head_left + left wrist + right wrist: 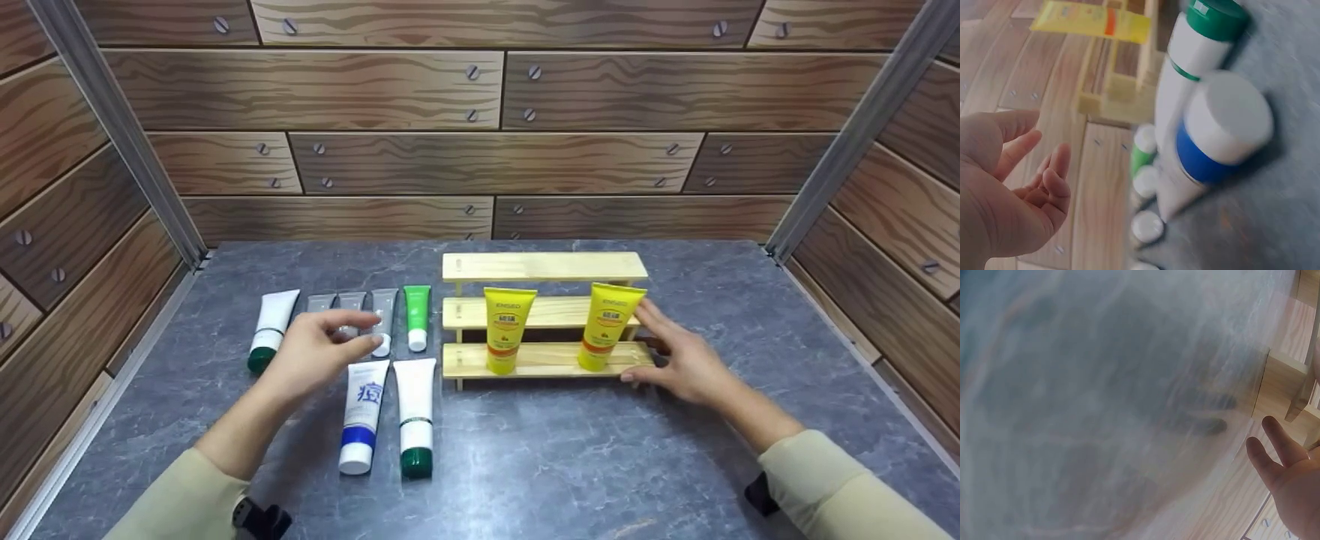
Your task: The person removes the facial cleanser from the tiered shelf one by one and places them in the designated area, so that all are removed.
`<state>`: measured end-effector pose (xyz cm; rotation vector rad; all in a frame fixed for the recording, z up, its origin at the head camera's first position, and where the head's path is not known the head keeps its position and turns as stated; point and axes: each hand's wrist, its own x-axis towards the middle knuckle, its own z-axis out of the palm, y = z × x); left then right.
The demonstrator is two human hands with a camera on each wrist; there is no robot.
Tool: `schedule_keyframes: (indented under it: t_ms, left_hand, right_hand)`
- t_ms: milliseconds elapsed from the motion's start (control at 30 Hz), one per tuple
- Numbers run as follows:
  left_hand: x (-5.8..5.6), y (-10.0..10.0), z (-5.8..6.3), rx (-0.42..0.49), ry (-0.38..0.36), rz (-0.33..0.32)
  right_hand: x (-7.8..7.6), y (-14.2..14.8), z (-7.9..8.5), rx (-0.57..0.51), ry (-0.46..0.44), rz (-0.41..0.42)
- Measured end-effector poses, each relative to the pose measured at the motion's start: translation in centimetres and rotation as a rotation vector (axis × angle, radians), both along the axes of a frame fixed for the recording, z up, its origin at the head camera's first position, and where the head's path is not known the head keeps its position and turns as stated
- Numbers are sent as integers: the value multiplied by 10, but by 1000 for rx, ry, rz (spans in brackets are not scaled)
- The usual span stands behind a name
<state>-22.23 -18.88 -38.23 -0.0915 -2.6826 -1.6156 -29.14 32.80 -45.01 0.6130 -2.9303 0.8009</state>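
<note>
A three-step wooden rack (544, 267) carries two yellow tubes, one left (508, 326) and one right (610, 322), both upright on its lowest step; the right one leans a little. My right hand (686, 366) is at the rack's right end, fingers extended, thumb by the lowest step; whether it touches is unclear. In the left wrist view my left hand (1013, 185) has loosely bent fingers and nothing in them. From the head view, it hovers over several small clear tubes (384, 306), partly hiding them. A small green tube (418, 306) lies to their right.
Nearer me lie a white tube with a blue band (364, 401) and a white tube with a green cap (415, 390). Another green-capped white tube (276, 311) lies far left. Wood-patterned walls (480, 165) bound the grey marbled table (570, 465).
</note>
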Motion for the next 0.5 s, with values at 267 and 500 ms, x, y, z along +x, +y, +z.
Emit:
schedule_keyframes:
  t_ms: [267,500]
  left_hand:
    - [-9,39,15,85,150,-174]
    - [-20,73,16,133,251,-301]
  right_hand:
    - [-1,1,-1,11,-18,-15]
    - [-2,1,-3,8,-9,-11]
